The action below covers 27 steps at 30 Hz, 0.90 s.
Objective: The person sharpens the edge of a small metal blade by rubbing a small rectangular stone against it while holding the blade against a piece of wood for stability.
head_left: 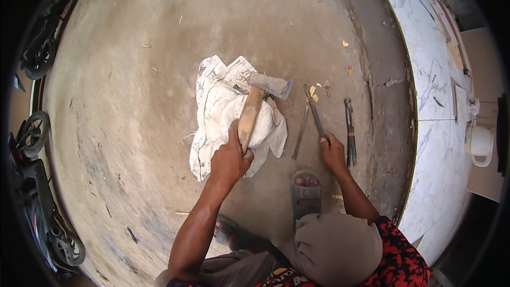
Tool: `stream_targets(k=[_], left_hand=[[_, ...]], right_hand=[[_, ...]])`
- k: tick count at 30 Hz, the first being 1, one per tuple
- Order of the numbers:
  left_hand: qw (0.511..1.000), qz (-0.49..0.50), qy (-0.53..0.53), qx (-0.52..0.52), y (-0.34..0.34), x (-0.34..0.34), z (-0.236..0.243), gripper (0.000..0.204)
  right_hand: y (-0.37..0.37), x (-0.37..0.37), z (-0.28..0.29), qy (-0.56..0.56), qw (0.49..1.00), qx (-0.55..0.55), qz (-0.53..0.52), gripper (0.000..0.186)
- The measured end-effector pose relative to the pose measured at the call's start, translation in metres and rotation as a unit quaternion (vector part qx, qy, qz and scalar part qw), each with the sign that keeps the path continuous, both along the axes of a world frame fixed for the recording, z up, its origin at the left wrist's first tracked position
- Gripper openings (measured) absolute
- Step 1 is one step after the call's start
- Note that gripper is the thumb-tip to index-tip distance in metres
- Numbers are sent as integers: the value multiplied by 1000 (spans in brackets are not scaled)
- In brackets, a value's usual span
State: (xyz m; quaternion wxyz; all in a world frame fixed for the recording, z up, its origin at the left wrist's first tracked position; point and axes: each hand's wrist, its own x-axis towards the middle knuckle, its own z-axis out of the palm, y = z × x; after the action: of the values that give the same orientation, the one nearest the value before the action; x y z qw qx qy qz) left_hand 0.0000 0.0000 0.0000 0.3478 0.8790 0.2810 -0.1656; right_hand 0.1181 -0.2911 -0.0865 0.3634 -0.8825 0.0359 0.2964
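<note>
My left hand (229,158) is closed around the wooden handle of an axe (252,111). The axe's grey metal head (270,85) points to the right, above a crumpled, dirty white sack (218,101) on the ground. Whether the axe rests on the sack or hovers over it I cannot tell. My right hand (333,154) grips the near end of a long, dark, thin metal bar (314,110), whose far end slants up and left. Beside it on the ground lies a thinner rod (300,134). Right of that hand is a long dark tool with two arms and a red band (350,134).
Sandals (307,194) on my feet stand just below the sack. Yellowish scraps (313,93) lie near the bar's tip. A pale marbled tiled ledge (438,90) runs along the right, with a white mug-like container (481,146). Parked motorbikes (45,202) line the left edge.
</note>
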Motion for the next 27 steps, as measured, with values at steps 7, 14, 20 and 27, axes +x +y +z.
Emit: stream_targets(k=[7, 14, 20, 27], left_hand=[[998, 13, 33, -45, 2, 14, 39, 79], [971, 81, -5, -227, -13, 29, 52, 67], [864, 138, -25, -484, -36, 43, 56, 73], [772, 213, 22, -599, -61, 43, 35, 74]], right_hand=[[-22, 12, -14, -252, 958, -23, 133, 37], [-86, 31, -17, -266, 956, -115, 51, 48], [-98, 19, -14, -196, 976, -98, 15, 53], [-103, 28, -24, -234, 963, -123, 53, 46]])
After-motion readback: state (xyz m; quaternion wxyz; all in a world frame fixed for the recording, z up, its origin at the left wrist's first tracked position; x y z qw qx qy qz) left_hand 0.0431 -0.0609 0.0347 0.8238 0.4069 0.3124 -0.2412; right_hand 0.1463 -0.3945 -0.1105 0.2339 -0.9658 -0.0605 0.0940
